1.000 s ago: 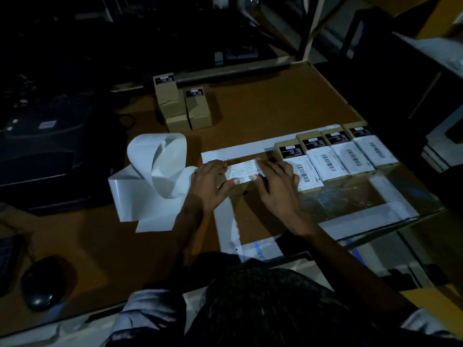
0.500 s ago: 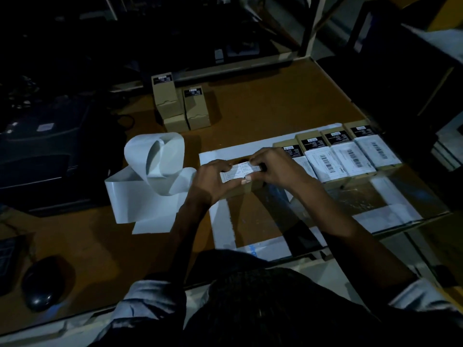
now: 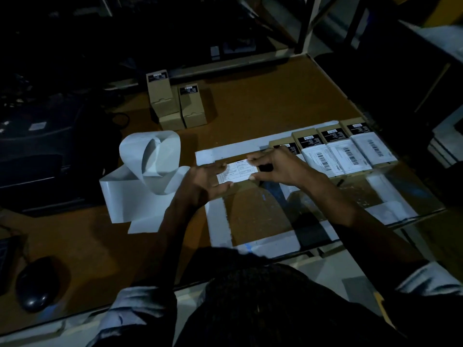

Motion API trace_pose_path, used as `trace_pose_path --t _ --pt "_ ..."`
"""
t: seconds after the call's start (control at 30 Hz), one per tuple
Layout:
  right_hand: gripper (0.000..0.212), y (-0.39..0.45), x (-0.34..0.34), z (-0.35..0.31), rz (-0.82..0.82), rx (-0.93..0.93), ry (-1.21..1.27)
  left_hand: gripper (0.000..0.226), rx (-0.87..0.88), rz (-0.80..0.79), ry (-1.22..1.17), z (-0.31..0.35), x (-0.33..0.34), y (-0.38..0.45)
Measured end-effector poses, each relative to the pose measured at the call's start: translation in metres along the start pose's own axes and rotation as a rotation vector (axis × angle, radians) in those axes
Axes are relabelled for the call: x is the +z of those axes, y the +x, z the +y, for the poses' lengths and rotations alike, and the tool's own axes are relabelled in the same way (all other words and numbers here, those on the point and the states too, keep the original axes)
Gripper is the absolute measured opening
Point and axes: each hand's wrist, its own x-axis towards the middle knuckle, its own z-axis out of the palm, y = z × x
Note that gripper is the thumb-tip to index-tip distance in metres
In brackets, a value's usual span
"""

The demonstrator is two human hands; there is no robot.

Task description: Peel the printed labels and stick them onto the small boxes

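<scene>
**Label on box, both hands clamped on it**

Head view: label [image 3: 235, 172] sits on the top face of a small box [image 3: 246, 182], held just above the brown table [image 3: 263, 101], left of the labelled row.

- Left hand [image 3: 205, 182]: fingers and thumb curled round the left end of the box, thumb along the near edge of the label.
- Right hand [image 3: 278, 166]: fingers pinch the right end of the box, fingertip on the far edge, thumb on the near edge.
- Most of the box is hidden under the hands; can't tell if the label is fully stuck down.
- Row of labelled boxes [image 3: 345, 149] lies flat side by side, just right of the right hand, barcodes up. The nearest one is partly covered by the hand.
- Blank boxes [image 3: 175, 101] stand upright in a small cluster at the far side of the table, well apart from the hands.
- Curled liner strip [image 3: 147, 171] lies just left of the left hand, touching the wrist area.
- Mouse [image 3: 37, 284] at near left. Dark device [image 3: 37, 159] at far left, details too dim to tell.
</scene>
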Motion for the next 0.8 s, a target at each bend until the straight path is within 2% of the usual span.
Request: trace_pose_path --t 0.13,0.23,0.33,0.43,0.5,0.57,0.8 --pt "0.050 0.002 0.001 0.001 -0.009 0.013 -0.007 0.051 0.088 0.018 0.007 -0.010 -0.008 -0.012" --pt "0.052 0.003 0.001 0.000 0.016 0.013 -0.034 0.047 0.079 0.027 -0.010 -0.014 -0.008 -0.016" --pt "0.054 0.010 0.006 -0.010 0.055 -0.023 -0.220 0.050 0.017 0.070 -0.044 -0.020 -0.007 -0.013" --pt "0.057 0.021 0.020 -0.026 0.081 -0.032 -0.347 0.052 0.017 0.022 -0.066 -0.019 -0.007 -0.013" --pt "0.060 0.025 0.029 -0.034 0.085 -0.009 -0.343 0.051 0.039 0.025 -0.070 -0.022 -0.005 -0.012" --pt "0.067 0.024 0.031 -0.036 0.076 0.006 -0.320 0.049 -0.049 0.063 -0.093 -0.022 -0.005 -0.010" --pt "0.050 0.002 0.005 -0.020 0.052 0.055 -0.017 0.049 -0.143 0.036 -0.233 -0.017 -0.004 -0.012"
